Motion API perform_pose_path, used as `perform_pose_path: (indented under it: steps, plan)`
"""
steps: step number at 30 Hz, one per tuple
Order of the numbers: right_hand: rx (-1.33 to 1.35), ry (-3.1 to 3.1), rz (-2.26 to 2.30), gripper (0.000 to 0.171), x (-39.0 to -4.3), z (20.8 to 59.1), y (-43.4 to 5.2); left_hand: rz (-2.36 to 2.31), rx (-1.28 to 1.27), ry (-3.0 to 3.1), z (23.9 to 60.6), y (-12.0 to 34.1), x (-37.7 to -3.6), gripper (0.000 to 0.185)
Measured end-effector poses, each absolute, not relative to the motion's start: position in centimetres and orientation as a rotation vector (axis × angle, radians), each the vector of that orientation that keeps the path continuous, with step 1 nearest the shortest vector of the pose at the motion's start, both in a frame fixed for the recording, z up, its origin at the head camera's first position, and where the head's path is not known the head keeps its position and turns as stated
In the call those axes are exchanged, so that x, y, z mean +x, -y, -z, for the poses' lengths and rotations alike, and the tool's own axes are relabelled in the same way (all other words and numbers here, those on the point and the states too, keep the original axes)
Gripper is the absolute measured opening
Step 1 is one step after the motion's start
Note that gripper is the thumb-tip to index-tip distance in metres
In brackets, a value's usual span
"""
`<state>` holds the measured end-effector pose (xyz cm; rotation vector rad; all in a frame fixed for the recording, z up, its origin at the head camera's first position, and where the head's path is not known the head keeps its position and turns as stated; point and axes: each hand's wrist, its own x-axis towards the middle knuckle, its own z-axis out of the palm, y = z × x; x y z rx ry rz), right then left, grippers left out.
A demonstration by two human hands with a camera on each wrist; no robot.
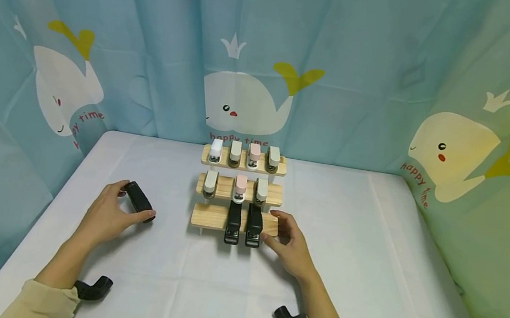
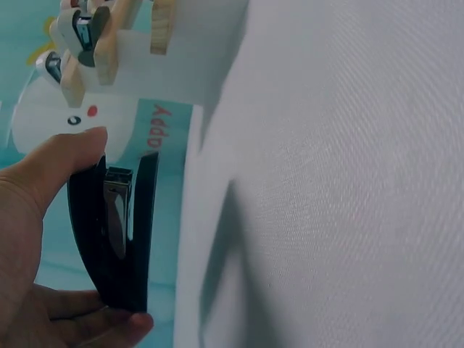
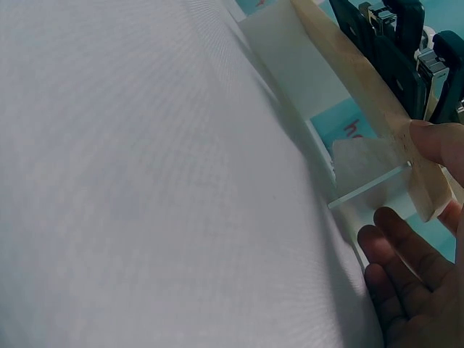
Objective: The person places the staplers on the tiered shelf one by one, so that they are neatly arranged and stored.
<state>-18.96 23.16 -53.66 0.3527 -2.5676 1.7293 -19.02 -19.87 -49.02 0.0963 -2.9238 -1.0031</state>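
My left hand [image 1: 106,218] holds a black stapler [image 1: 140,202] lengthwise, thumb at one end and fingers at the other. In the left wrist view this stapler [image 2: 116,232] is off the white cloth, its metal magazine showing between the two black halves. At the right end of the lowest board of a wooden three-step stand [image 1: 211,216], my right hand [image 1: 293,249] pinches the board, thumb at its front edge. The other fingers [image 3: 409,250] curl loosely below the board. Close to that thumb is a black stapler [image 1: 254,225], with another black stapler [image 1: 233,223] beside it.
Small staplers in white, grey and pink stand on the upper boards, such as a pink stapler [image 1: 240,187]. The stand has clear side supports [image 3: 373,181]. A whale-print curtain [image 1: 378,45] surrounds the white-covered table [image 1: 154,287] at the back and sides.
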Motion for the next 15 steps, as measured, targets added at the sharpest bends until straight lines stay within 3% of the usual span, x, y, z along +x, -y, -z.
perform_pose_path:
  steps: [15]
  plan:
    - [0.366, 2.558, -1.74, 0.06, -19.1, 53.8, -23.2, 1.021, 0.037, 2.947, 47.9, 18.1, -18.4, 0.117]
